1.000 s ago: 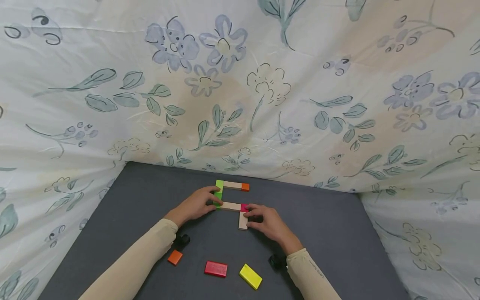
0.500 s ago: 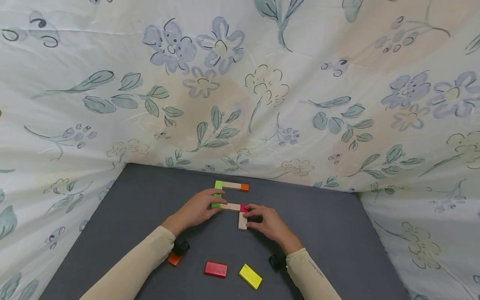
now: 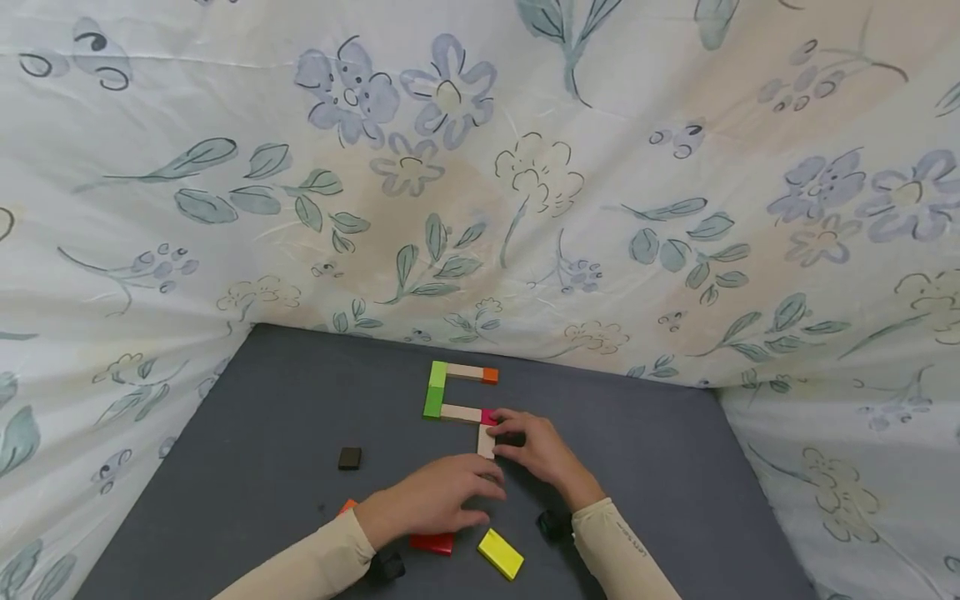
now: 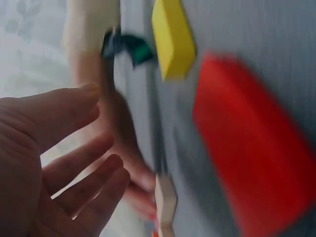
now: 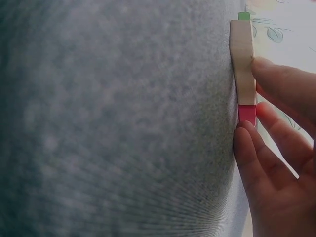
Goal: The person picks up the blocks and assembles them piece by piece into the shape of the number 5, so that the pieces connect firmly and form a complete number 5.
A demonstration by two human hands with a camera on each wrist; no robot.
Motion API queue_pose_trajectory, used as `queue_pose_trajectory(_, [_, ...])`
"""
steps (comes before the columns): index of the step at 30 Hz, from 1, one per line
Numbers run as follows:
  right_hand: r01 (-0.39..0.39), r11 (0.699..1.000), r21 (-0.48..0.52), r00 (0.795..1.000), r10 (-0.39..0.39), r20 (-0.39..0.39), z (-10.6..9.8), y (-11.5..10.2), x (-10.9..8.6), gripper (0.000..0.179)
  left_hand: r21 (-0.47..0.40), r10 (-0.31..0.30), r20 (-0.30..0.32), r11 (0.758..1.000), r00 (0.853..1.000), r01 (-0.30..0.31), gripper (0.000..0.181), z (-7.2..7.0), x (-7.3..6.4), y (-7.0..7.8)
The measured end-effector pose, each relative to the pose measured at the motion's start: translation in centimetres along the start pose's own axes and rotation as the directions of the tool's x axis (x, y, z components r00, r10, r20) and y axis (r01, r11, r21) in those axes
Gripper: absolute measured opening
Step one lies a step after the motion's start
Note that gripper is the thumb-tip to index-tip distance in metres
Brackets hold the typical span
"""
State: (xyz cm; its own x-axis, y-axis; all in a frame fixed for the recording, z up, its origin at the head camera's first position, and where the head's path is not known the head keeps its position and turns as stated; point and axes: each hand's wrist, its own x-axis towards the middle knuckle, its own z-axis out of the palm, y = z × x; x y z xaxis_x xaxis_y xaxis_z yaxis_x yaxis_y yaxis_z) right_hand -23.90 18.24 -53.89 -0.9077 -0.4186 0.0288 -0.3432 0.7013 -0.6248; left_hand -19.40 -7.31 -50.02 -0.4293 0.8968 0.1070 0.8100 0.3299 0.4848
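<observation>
On the counter (image 3: 675, 483), the right hand (image 3: 543, 454) rests with its fingers apart, not closed round anything; the thumb touches the near pale block (image 3: 485, 442), and other fingertips are at the pink block (image 3: 488, 416). These two blocks lie end to side, touching, in the row which bends from the green blocks (image 3: 435, 389). The left hand (image 3: 438, 500) has loose, spread fingers, holds nothing, and hangs above the red block (image 3: 432, 545), near the yellow block (image 3: 501, 554).

To steady the row well, the right hand should press only lightly, so the joint does not slip. The left hand would do best to pinch a loose block by its long sides, with the left sleeve (image 3: 300, 558) lifted from the others.
</observation>
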Motion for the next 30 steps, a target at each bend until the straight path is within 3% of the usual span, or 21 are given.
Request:
queue_pose_trajectory(4, [-0.013, 1.000, -0.013, 1.000, 0.013, -0.003, 0.1, 0.2, 0.1, 0.029, 0.042, 0.088, 0.039, 0.995, 0.995, -0.089, 0.034, 1.5, 0.4, 1.3])
queue_pose_trajectory(8, [-0.027, 1.000, -0.015, 1.000, 0.027, 0.000, 0.0, 0.3, 0.2, 0.029, 0.077, 0.120, 0.084, 0.989, 0.989, -0.127, 0.036, 2.7, 0.6, 1.9])
queue_pose_trajectory(13, [-0.026, 1.000, -0.010, 1.000, 0.026, -0.005, 0.0, 0.2, 0.2, 0.029, 0.095, 0.128, 0.120, 0.986, 0.984, -0.140, 0.038, 3.4, 0.8, 2.3])
queue_pose_trajectory(30, [-0.023, 1.000, 0.010, 1.000, 0.022, 0.001, -0.1, -0.1, 0.1, 0.028, 0.128, 0.149, 0.102, 0.979, 0.984, -0.161, 0.030, 4.2, 1.0, 2.7])
